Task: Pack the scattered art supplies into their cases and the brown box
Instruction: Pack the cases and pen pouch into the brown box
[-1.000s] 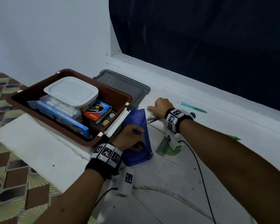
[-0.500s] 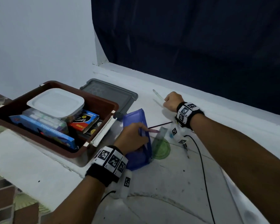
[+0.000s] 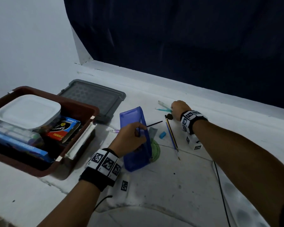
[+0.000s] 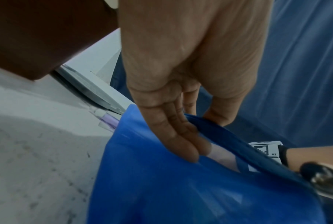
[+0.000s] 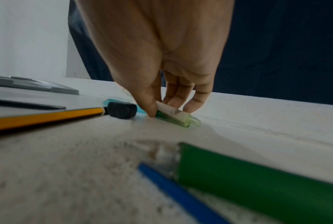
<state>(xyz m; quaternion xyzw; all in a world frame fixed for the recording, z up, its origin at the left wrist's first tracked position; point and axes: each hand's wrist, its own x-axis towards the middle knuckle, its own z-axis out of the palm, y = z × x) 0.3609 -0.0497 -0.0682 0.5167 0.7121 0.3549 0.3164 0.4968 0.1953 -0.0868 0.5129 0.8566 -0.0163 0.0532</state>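
Blue pouch (image 3: 134, 140) gripped by left hand (image 3: 129, 138); right hand (image 5: 162, 63) pinches green pen (image 5: 173, 117).

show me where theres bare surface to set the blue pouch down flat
Bare white surface lies near you, between both forearms, below the blue pouch. It is crowded between the pouch and the right hand: green protractor, pencil, blue eraser.
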